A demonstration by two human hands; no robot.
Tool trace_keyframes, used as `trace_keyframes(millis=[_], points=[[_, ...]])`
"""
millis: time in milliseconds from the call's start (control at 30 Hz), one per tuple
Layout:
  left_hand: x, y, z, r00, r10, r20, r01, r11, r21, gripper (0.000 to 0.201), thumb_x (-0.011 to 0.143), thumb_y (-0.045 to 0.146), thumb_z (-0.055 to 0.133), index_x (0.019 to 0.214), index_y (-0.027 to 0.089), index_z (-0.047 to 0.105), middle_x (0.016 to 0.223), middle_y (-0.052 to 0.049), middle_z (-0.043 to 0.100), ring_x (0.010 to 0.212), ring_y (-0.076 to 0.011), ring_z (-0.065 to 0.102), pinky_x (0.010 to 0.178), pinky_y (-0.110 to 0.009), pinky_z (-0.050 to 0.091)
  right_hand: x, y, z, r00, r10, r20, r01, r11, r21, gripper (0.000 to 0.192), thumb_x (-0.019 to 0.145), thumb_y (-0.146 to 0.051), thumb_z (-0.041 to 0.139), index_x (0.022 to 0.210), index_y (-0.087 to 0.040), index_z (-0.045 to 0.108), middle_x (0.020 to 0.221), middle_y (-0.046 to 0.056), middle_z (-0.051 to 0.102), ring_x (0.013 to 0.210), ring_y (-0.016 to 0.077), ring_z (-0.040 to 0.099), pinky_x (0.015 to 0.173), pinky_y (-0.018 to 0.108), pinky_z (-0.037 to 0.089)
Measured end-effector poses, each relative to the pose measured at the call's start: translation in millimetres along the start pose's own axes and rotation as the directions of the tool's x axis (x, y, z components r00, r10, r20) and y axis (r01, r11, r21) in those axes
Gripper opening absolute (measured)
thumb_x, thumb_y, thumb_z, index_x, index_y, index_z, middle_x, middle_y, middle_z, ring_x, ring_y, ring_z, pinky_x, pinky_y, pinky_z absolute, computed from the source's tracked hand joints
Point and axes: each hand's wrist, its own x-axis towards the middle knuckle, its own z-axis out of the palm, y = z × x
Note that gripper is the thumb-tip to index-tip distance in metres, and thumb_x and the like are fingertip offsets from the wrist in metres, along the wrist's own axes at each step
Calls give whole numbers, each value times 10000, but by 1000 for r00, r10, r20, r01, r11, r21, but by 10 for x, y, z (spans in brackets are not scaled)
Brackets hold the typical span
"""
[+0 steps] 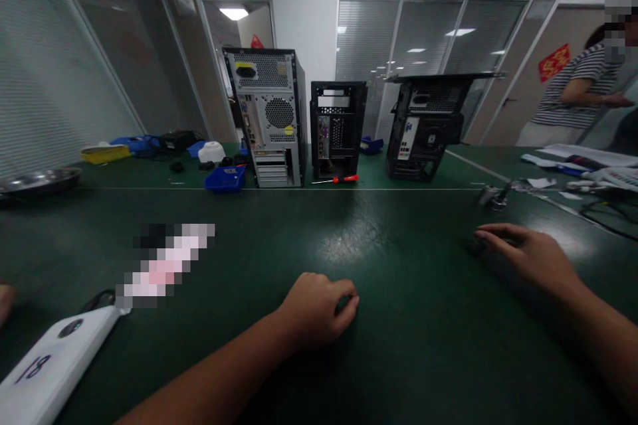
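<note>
Nearest: flat white plastic device marked "18" (50, 365), lower left, lying on dark green table mat (399, 345).
Left hand (319, 309): loosely curled, knuckles up, resting on mat, holding nothing visible.
Right hand (523, 252): palm down, fingers stretched flat, tips at a small dark object (471, 246); touching or merely beside, cannot tell.
Beyond: small metallic cylinder (491, 196).
Far edge: silver-grey tower computer case (269, 119), small black open case (337, 129), tilted black case (423, 126), red-handled screwdriver (339, 179), blue plastic bin (225, 180).
Judged: resting stage, no tool gripped; reaching the cases or screwdriver calls for a long stretch forward.
</note>
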Motion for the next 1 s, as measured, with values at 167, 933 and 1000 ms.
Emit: trace_keyframes(millis=[167,933,1000], points=[[-1,-4,-4,1000,7,7,-7,1000,3,300,949,421,414,1008,284,674,702,-1,656,614,-153,569,620,-281,394,25,42,-2,1000,-18,-19,17,999,-43,519,797,-606,567,1119,-226,712,975,106,732,827,268,654,711,370,450],[12,-18,22,999,34,-36,-34,999,-2,298,947,408,429,998,267,686,681,6,654,584,-138,565,597,-261,402,-16,-21,6,997,73,3,-73,994,81,450,811,-535,607,1108,-210,697,892,79,751,811,247,687,755,357,452],[10,-16,16,999,37,-31,-37,999,-10,306,948,410,424,1002,263,687,690,2,657,589,-137,566,606,-259,411,-6,1,33,995,91,34,-94,988,119,466,792,-553,622,1096,-207,692,874,86,750,791,251,689,758,370,455]])
